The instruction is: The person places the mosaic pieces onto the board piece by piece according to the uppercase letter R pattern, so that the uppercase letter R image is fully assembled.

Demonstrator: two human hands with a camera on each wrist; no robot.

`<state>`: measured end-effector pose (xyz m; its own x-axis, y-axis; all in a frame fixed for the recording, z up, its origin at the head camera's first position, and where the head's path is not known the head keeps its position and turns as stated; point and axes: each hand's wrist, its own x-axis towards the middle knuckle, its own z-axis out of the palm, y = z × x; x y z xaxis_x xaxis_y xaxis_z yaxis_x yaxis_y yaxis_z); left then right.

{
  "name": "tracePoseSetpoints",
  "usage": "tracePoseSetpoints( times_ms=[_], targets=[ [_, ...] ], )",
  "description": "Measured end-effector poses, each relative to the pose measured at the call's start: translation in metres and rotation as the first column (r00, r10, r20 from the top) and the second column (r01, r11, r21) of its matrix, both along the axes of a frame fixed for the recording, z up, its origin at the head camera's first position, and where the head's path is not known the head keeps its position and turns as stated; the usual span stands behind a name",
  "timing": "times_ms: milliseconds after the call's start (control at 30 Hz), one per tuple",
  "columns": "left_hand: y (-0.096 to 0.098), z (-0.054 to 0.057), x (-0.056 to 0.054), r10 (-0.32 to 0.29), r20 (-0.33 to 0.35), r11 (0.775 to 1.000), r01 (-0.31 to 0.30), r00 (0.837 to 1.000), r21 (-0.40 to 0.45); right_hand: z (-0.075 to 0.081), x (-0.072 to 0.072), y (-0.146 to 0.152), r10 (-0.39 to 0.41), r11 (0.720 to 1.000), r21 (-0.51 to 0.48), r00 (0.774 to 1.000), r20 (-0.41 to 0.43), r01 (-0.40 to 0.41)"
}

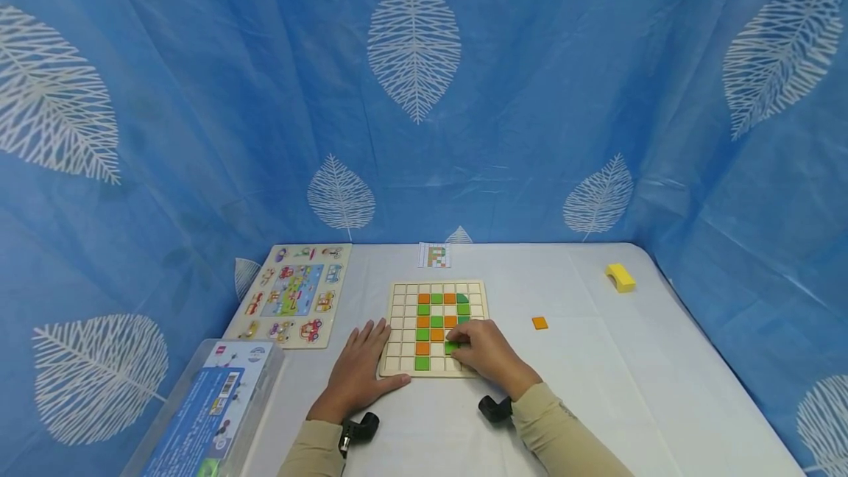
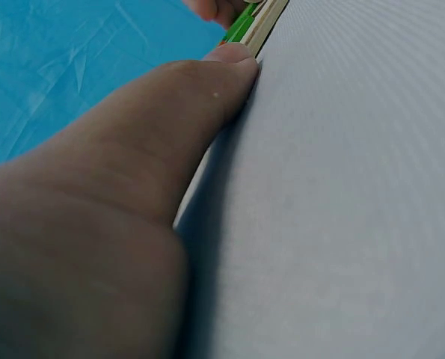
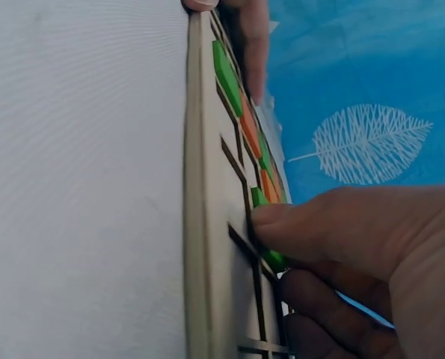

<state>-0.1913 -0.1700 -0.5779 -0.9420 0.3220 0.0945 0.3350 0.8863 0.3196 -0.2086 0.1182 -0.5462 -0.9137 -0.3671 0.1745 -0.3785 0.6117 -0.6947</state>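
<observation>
A wooden grid board (image 1: 399,313) lies flat on the white table, with orange and green square tiles and dark green rounded pieces in some of its cells. My left hand (image 1: 359,372) rests at its near left corner, fingers straight along the left side and thumb on the near edge. Over the board's lower right part, my right hand (image 1: 493,353) pinches a green tile (image 1: 451,347). In the right wrist view, the thumb presses on this green tile (image 3: 257,199) at a cell; the fingers behind are partly hidden. A loose orange tile (image 1: 539,323) lies right of the board.
A small pattern card (image 1: 434,255) lies behind the board. To the left are a vehicle picture puzzle (image 1: 305,300) and a clear plastic box (image 1: 205,411) with a blue and white label. A yellow arch block (image 1: 620,277) sits at the far right. Blue curtains surround the table.
</observation>
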Motion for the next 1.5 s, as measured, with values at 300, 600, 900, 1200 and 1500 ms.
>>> tracePoseSetpoints(
  times_ms=[300,600,900,1200,1500],
  targets=[
    [0.001,0.001,0.0,0.004,0.013,1.0,-0.004,1.0,0.001,0.005,0.001,0.0,-0.019,0.999,0.028,0.999,0.039,0.018],
    [0.0,0.003,0.001,0.0,-0.002,1.0,0.0,1.0,0.003,0.007,0.004,0.009,-0.047,0.999,0.016,0.998,0.039,0.047],
    [-0.001,0.003,0.002,0.001,-0.004,1.0,-0.001,1.0,0.008,0.006,0.004,0.03,-0.117,0.993,-0.001,0.992,-0.042,0.117],
    [-0.001,0.003,0.001,-0.011,-0.007,1.0,0.011,1.0,0.02,0.006,-0.003,0.061,-0.197,0.98,0.0,0.974,-0.11,0.198],
    [-0.001,0.0,0.001,-0.008,-0.008,1.0,0.008,1.0,0.009,0.0,-0.01,0.092,-0.232,0.971,0.032,0.965,-0.12,0.237]
  ],
)
